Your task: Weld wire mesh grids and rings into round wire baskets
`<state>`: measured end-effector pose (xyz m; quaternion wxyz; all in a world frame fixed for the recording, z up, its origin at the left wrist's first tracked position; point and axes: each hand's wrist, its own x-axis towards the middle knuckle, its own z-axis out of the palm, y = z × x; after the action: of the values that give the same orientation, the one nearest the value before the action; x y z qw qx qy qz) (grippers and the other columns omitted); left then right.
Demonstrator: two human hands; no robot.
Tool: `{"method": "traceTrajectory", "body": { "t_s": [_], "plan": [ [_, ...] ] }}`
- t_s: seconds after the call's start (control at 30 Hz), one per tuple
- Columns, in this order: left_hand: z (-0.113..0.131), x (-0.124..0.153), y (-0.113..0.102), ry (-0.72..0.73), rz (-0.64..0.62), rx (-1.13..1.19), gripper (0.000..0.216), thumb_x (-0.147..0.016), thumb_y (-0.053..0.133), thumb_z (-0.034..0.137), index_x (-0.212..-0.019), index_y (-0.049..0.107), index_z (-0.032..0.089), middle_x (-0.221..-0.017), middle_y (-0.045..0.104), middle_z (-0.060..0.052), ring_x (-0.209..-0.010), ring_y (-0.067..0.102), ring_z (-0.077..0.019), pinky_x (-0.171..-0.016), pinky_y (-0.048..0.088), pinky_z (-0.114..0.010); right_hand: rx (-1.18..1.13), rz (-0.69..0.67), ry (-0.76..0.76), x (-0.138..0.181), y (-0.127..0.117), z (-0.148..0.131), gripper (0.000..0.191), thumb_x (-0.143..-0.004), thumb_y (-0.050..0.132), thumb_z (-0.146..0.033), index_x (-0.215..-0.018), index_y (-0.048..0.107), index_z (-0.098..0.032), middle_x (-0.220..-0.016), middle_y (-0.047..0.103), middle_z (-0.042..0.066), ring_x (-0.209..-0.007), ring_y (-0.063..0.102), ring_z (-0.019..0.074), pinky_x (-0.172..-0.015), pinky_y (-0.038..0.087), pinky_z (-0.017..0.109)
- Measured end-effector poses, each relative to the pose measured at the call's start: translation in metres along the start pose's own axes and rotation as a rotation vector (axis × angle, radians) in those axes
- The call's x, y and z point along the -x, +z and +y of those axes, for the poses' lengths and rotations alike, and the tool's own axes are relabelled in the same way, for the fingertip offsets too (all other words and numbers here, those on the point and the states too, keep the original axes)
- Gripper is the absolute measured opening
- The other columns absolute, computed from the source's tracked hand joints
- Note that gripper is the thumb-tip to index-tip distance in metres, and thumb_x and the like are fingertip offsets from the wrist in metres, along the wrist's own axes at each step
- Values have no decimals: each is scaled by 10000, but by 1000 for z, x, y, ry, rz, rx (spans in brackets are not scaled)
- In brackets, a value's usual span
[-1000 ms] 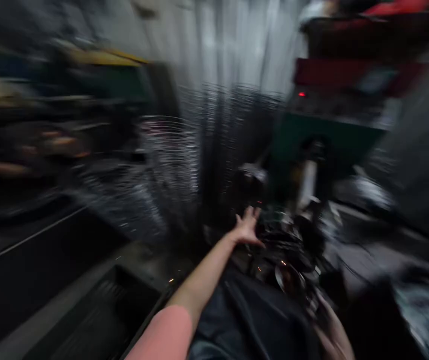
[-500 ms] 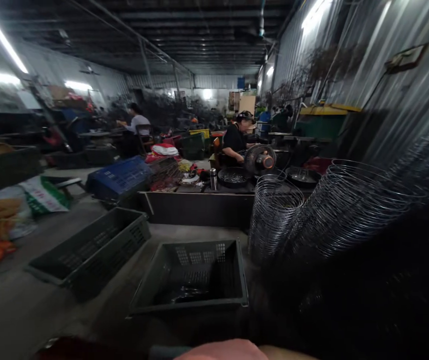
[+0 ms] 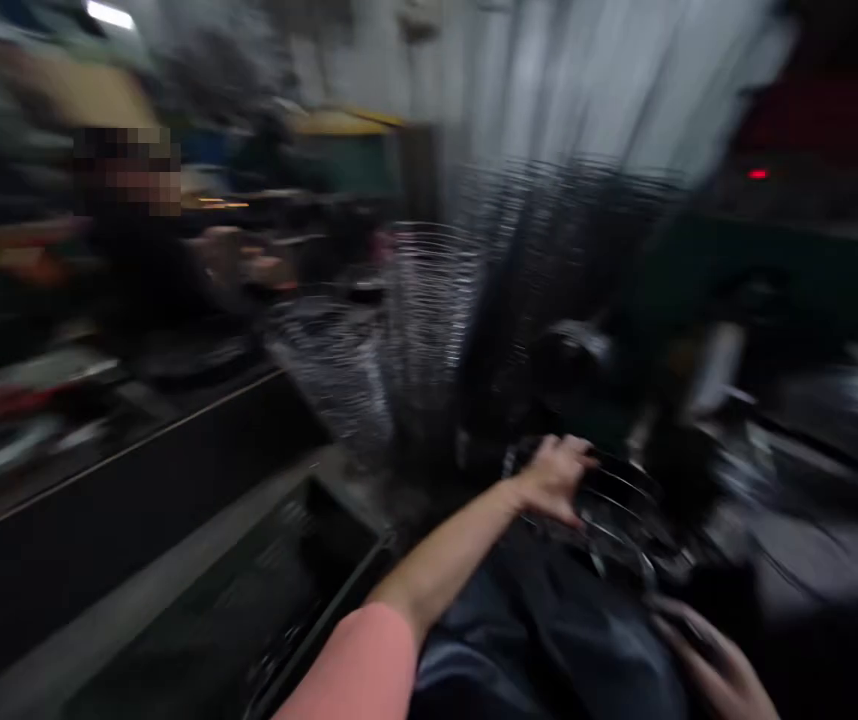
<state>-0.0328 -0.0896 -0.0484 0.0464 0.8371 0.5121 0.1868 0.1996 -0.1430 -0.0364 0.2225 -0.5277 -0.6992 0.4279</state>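
The view is badly smeared by motion. My left hand (image 3: 555, 480) reaches out over a set of round metal wire rings (image 3: 616, 515), its thumb spread apart from its bent fingers. I see nothing clearly gripped in it, though its fingertips are blurred against the dark. Close to the rings' near right side is my right hand (image 3: 718, 655), low in the view; its fingers are too blurred to read. Dark shiny cloth (image 3: 549, 640) covers my lap below the rings.
Tall stacks of wire rings (image 3: 429, 310) stand ahead. A dark plastic crate (image 3: 196, 620) lies at lower left, beside a long dark bench panel (image 3: 136, 470). Behind the bench sits a co-worker (image 3: 151, 260). Blurred dark equipment (image 3: 729, 370) is on the right.
My view has swung right and down. Both my hands have come into sight by the wire rings, while the crate and co-worker have shifted left in view.
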Motion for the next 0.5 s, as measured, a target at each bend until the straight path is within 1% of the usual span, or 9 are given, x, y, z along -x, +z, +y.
{"method": "traceTrajectory", "body": {
  "t_s": [0.03,0.07,0.13,0.17,0.2,0.27,0.37,0.43,0.5],
  "plan": [
    [0,-3,2,8,-9,41,987,-460,807,522,-1270,482,60,-1381,412,-236,-1302,353,-347,-1073,265,-523,-48,24,69,9,-2,5,307,-722,662,-509,-847,701,-231,-890,690,48,-896,632,260,-790,518,336],
    [-1,-6,5,19,-24,69,979,-465,814,485,-1275,472,55,-1396,384,-250,-1323,314,-366,-1081,226,-551,-135,-60,98,11,-3,8,326,-700,671,-492,-848,708,-204,-887,700,56,-885,635,264,-805,509,347],
    [1,-12,11,28,-49,98,964,-463,819,441,-1276,467,60,-1415,351,-256,-1339,276,-383,-1093,182,-563,-242,-90,88,-1,-5,12,335,-727,634,-441,-909,706,-169,-898,706,59,-841,637,239,-789,500,352],
    [5,-13,13,30,-62,106,957,-467,817,438,-1277,465,68,-1422,340,-252,-1345,266,-384,-1099,176,-557,-238,-53,63,-12,-4,13,311,-740,619,-407,-903,705,-157,-869,707,54,-802,636,221,-764,498,343],
    [9,-13,15,31,-73,111,951,-470,815,437,-1276,465,76,-1427,335,-247,-1347,262,-384,-1103,175,-549,-192,-10,33,-23,-3,15,272,-754,603,-367,-881,706,-149,-825,705,48,-767,634,209,-743,494,334],
    [17,-12,17,20,-91,116,941,-470,813,428,-1275,462,90,-1429,335,-237,-1348,261,-384,-1108,182,-537,-20,87,-43,-41,2,17,185,-771,588,-278,-830,705,-146,-765,693,46,-731,629,198,-708,484,315],
    [23,-13,19,-20,-102,128,926,-469,811,394,-1275,451,116,-1426,347,-216,-1349,268,-374,-1111,195,-525,243,187,-192,-52,13,22,123,-784,587,-184,-825,701,-167,-791,687,60,-763,633,196,-711,474,296],
    [22,-15,20,-38,-104,145,916,-476,806,377,-1278,441,126,-1429,347,-203,-1352,268,-363,-1114,196,-519,316,169,-288,-52,15,27,130,-812,578,-178,-856,700,-186,-821,687,62,-788,637,186,-727,477,284],
    [20,-18,22,-40,-109,159,909,-482,801,375,-1276,438,125,-1431,343,-200,-1354,268,-355,-1116,196,-515,330,100,-360,-49,14,33,150,-829,585,-202,-933,692,-193,-869,687,65,-826,642,182,-746,485,279]
  ]
}}
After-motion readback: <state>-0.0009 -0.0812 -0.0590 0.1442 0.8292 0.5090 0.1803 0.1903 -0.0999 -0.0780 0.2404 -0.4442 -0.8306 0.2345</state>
